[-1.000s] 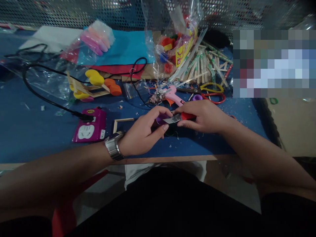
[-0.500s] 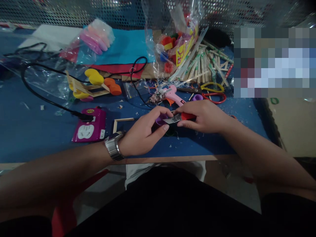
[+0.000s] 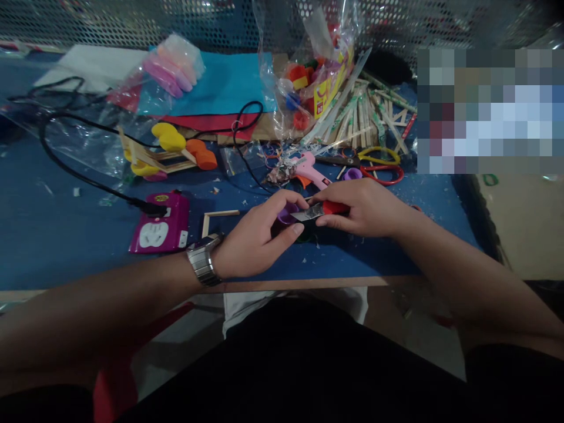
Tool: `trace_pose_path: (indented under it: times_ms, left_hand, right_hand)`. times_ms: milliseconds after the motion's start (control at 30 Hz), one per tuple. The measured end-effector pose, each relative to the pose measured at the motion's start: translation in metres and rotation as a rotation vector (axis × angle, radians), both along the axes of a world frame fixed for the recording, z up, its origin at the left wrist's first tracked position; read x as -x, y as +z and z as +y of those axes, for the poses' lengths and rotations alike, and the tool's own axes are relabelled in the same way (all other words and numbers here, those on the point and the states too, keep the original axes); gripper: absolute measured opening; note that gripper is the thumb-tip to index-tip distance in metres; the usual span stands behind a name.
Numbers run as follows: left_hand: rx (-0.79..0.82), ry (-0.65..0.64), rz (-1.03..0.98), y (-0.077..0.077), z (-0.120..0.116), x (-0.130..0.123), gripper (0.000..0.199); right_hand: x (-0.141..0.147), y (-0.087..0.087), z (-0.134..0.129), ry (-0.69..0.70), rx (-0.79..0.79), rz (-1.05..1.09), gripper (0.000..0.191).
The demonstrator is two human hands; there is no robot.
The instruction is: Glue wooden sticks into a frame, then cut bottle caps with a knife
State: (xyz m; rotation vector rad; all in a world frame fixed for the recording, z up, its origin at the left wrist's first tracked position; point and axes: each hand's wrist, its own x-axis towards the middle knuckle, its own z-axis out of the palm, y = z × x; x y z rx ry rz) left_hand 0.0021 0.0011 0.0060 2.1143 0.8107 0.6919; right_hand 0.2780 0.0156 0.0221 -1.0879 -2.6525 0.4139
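A purple cap (image 3: 285,214) lies between two hands, pinched by the left hand (image 3: 259,235); the right hand (image 3: 368,208) grips a red-handled knife (image 3: 314,211), blade towards it.

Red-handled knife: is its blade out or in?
Out: the bare blade projects from the knife in the right hand, its tip at the purple cap in the left hand.

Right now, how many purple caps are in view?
2: one purple cap in the left hand, a second purple cap beside the scissors. Others may be hidden.
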Motion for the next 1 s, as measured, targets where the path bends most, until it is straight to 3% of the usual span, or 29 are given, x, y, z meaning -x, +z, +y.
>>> trace_pose_path:
  times_ms: [1000]
  left_hand:
    - [-0.033, 0.002, 0.039, -0.0003, 0.0004, 0.0005, 0.03]
  right_hand:
    - [-0.0009, -0.0008, 0.0004, 0.016, 0.006, 0.012, 0.062]
